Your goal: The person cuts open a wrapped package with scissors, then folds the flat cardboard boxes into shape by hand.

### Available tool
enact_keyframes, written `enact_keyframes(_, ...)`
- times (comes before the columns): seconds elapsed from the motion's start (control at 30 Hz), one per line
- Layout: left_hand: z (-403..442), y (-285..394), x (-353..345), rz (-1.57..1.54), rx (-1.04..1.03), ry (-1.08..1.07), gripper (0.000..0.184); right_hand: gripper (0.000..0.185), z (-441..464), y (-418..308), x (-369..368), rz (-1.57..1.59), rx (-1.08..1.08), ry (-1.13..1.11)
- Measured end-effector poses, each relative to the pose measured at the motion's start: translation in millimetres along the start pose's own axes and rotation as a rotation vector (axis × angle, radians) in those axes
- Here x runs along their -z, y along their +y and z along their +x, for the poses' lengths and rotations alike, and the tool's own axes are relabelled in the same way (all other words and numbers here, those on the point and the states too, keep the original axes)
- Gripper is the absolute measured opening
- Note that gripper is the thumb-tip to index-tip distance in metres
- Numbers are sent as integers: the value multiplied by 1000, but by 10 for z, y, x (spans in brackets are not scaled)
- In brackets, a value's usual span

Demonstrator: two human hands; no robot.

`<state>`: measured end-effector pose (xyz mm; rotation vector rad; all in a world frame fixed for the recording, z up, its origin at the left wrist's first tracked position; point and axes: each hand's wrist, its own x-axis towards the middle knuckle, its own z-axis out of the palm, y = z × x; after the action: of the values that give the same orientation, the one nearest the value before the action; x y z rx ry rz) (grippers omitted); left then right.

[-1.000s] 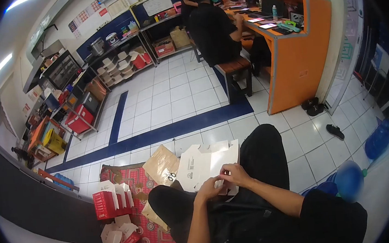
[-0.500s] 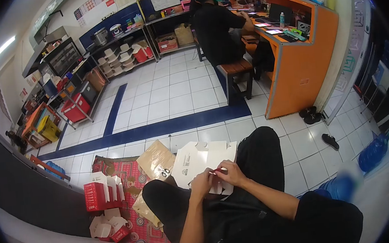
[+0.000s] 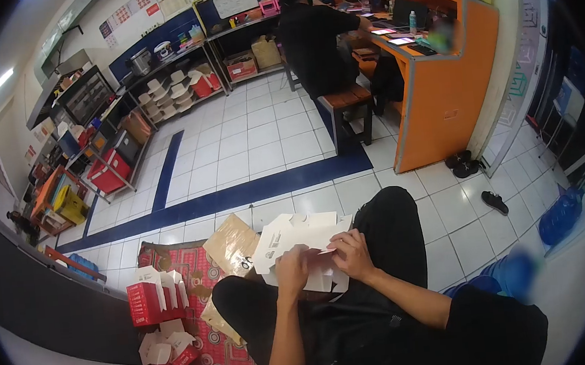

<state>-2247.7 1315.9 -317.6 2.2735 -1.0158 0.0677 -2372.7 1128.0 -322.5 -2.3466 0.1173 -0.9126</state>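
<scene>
White cardboard sheets (image 3: 297, 232) with small dark print lie across my lap. Over their near edge, my left hand (image 3: 292, 269) is closed on the left side of a partly folded carton (image 3: 323, 275). My right hand (image 3: 351, 252) pinches a flap at the carton's upper right. Folded red and white boxes (image 3: 151, 302) stand in a row on the patterned red mat (image 3: 212, 342), left of my knee. Smaller opened boxes (image 3: 171, 346) lie below them. Scissors (image 3: 246, 262) rest on a brown plastic-wrapped packet (image 3: 231, 242).
A person in black (image 3: 315, 45) sits on a wooden bench (image 3: 346, 98) at the orange counter (image 3: 439, 107). Blue water bottles (image 3: 561, 216) and black shoes (image 3: 494, 201) are at the right. Shelves with stacked boxes (image 3: 177, 94) line the back wall.
My hands have moved apart, the left toward the carton's left side and the right toward its right flap. The carton's folded panels show more between them. The camera view has shifted slightly.
</scene>
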Motion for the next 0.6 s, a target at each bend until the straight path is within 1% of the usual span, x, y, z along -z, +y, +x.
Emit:
enact_keyframes(0.07, -1, 82, 99, 55, -123, 185, 13, 17, -29, -22, 36, -50, 18, 80)
enact_keyframes(0.1, -8, 97, 137, 52, -125, 179, 13, 17, -71, -8, 30, -53, 11, 81)
enact_keyframes(0.17, -10, 110, 209, 55, -74, 199, 12, 23, -124, 8, 11, 336, -343, -42)
enact_keyframes(0.2, -11, 133, 227, 55, -77, 199, 12, 23, -113, 20, 14, 336, -343, -39)
enact_keyframes(0.27, -31, 162, 273, 36, -84, 183, 10, 22, -77, 32, 12, 411, -185, 24)
enact_keyframes(0.3, -54, 173, 300, 38, -89, 181, 10, 22, -73, 28, 15, 412, -186, 30)
enact_keyframes(0.37, -52, 208, 309, 23, -106, 132, 11, 18, -51, 23, 82, 387, -52, 23)
enact_keyframes(0.4, -33, 219, 290, 17, -111, 131, 11, 18, -48, 11, 141, 379, -53, 25)
enact_keyframes(0.47, -66, 212, 283, 39, -141, 109, 14, 15, -43, -55, 226, 296, 31, -121)
enact_keyframes(0.5, -76, 201, 274, 40, -123, 119, 14, 15, -42, -83, 229, 303, 39, -139)
enact_keyframes(0.57, -80, 180, 243, 121, -223, 71, 18, 16, -52, -128, 203, 251, 76, -217)
enact_keyframes(0.6, -121, 185, 226, 124, -211, 76, 18, 16, -72, -140, 165, 258, 81, -228)
